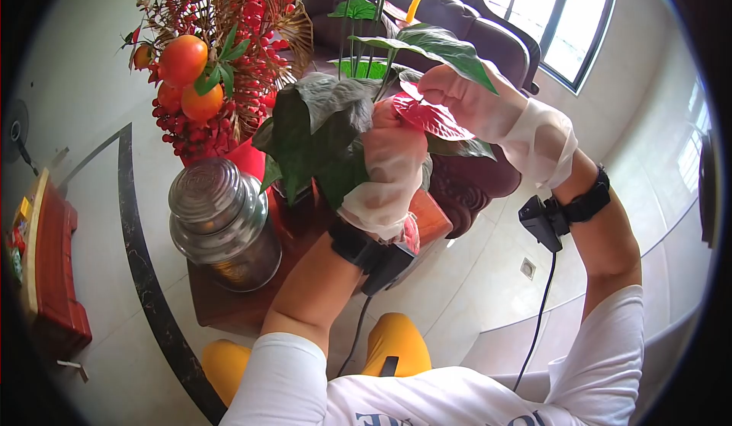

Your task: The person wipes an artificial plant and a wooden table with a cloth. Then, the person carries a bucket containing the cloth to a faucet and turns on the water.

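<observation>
Both of my hands wear thin translucent white gloves. My left hand [393, 163] is closed at the left edge of a red anthurium flower [435, 117] with pale veins. From the other side, my right hand [484, 110] has its fingers curled together at the flower's upper edge; its fingertips are partly hidden. Large dark green leaves [324, 132] hang just left of my left hand. Another green leaf [438, 49] arches above my right hand, near a yellow flower spike [416, 4]. The plant's pot is mostly hidden behind leaves and my left arm.
A lidded metal canister [225, 224] stands on the reddish wooden table [221, 308], left of my left forearm. Behind it rises a red arrangement with orange fruits [183, 60]. A dark leather sofa [488, 41] stands beyond the plant. Cables hang from both wrist devices.
</observation>
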Tool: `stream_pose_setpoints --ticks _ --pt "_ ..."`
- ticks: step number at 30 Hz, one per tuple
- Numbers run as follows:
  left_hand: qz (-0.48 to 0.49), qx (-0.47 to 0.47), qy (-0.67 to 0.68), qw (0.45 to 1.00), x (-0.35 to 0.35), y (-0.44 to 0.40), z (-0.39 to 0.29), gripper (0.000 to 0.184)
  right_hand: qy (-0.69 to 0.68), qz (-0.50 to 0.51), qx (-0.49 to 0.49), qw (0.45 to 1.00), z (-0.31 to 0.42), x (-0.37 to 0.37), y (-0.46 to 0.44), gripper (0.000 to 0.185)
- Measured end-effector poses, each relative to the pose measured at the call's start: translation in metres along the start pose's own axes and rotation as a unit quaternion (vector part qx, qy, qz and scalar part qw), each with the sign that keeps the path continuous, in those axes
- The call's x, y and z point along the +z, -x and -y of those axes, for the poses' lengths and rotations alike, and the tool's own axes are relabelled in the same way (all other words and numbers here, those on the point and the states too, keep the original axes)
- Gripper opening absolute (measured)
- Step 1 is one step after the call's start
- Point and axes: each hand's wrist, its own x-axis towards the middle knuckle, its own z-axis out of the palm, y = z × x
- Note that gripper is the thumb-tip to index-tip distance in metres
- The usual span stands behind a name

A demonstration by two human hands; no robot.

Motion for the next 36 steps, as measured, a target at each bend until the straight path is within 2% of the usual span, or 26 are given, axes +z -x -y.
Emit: stream_pose_setpoints --ticks 2,3,4,5,6,7,8,9,10,11,12,13,15,16,17,18,19,20,22,24,30,32,33,34,35,36 --pt "-0.034 0.025 -0.058 0.997 0.000 -0.001 0.001 0.009 0.265 0.040 -0.002 0.964 0.005 -0.003 -0.003 0.026" --pt "-0.007 0.046 -0.103 0.994 -0.001 -0.005 0.004 0.008 0.265 0.040 -0.002 0.963 0.011 0.000 -0.004 0.026" --pt "0.020 0.067 -0.147 0.987 -0.002 -0.008 0.007 0.008 0.365 0.034 0.064 0.928 0.019 0.005 -0.005 0.023" --pt "0.021 0.068 -0.146 0.987 -0.003 -0.007 0.010 0.008 0.459 0.028 0.128 0.879 0.024 0.008 -0.005 0.021" --pt "0.036 0.039 -0.031 0.998 -0.004 -0.005 0.008 0.008 0.461 0.028 0.128 0.878 0.024 0.008 -0.003 0.021" --pt "0.052 0.010 0.084 0.995 -0.006 -0.003 0.005 0.007 0.404 0.030 0.094 0.909 0.021 0.008 -0.001 0.021" --pt "0.052 0.012 0.083 0.995 -0.012 -0.003 0.001 0.007 0.345 0.033 0.060 0.936 0.015 0.007 0.001 0.022" --pt "0.086 -0.032 0.031 0.995 -0.020 -0.004 -0.008 0.008 -0.117 0.075 0.045 0.989 0.008 0.002 -0.005 0.021" --pt "0.118 -0.076 -0.021 0.990 -0.024 -0.004 -0.014 0.010 -0.118 0.075 0.045 0.989 0.004 -0.003 -0.004 0.021" --pt "0.118 -0.078 -0.022 0.990 -0.020 -0.001 -0.006 0.010 -0.009 0.058 0.048 0.997 0.000 -0.009 -0.001 0.024" --pt "0.060 0.016 -0.023 0.998 -0.010 0.003 0.002 0.009 0.101 0.041 0.051 0.993 0.001 -0.006 0.001 0.027" --pt "0.000 0.111 -0.025 0.994 -0.005 0.007 0.007 0.009 0.099 0.039 0.052 0.993 0.003 -0.007 0.001 0.027" --pt "0.054 0.050 0.032 0.997 -0.004 0.006 -0.008 0.009 0.403 0.003 0.124 0.907 0.007 -0.010 -0.003 0.034" --pt "0.104 -0.009 0.089 0.991 -0.001 0.007 -0.021 0.009 0.402 0.002 0.124 0.907 0.014 -0.007 -0.004 0.034" --pt "0.105 -0.009 0.086 0.991 0.003 0.011 -0.028 0.009 0.435 0.023 0.137 0.890 0.022 -0.004 -0.006 0.038" --pt "0.038 0.009 0.031 0.999 0.008 0.016 -0.032 0.013 0.468 0.044 0.149 0.870 0.027 -0.002 -0.009 0.041" --pt "-0.031 0.026 -0.024 0.999 0.011 0.019 -0.034 0.018 0.481 0.121 0.054 0.866 0.027 -0.010 -0.010 0.033" --pt "-0.031 0.029 -0.025 0.999 0.009 0.017 -0.032 0.018 0.482 0.122 0.052 0.866 0.028 -0.011 -0.010 0.033" --pt "-0.024 -0.006 -0.022 0.999 0.006 0.010 -0.024 0.022 0.578 0.107 0.114 0.801 0.044 0.003 -0.009 0.034" --pt "-0.020 0.005 -0.005 1.000 0.006 0.008 -0.018 0.020 0.591 0.077 0.131 0.792 0.051 0.009 -0.006 0.041" --pt "-0.038 -0.015 -0.027 0.999 0.002 0.009 -0.018 0.017 0.568 0.051 0.036 0.820 0.057 0.008 0.011 0.039" --pt "-0.045 -0.043 -0.065 0.996 0.003 0.011 -0.031 0.018 0.448 0.034 0.018 0.893 0.037 -0.008 0.008 0.037" --pt "-0.038 -0.078 -0.142 0.986 0.003 0.014 -0.040 0.022 0.449 0.032 0.015 0.893 0.030 -0.017 0.007 0.037" --pt "-0.030 -0.112 -0.217 0.969 0.004 0.017 -0.047 0.029 0.235 0.043 0.029 0.971 0.026 -0.024 0.005 0.037" --pt "-0.028 -0.108 -0.217 0.970 0.005 0.020 -0.053 0.029 0.009 0.053 0.041 0.998 0.023 -0.032 0.004 0.037" --pt "-0.026 -0.096 -0.167 0.981 0.006 0.024 -0.057 0.031 0.010 0.052 0.036 0.998 0.039 -0.017 0.009 0.037"
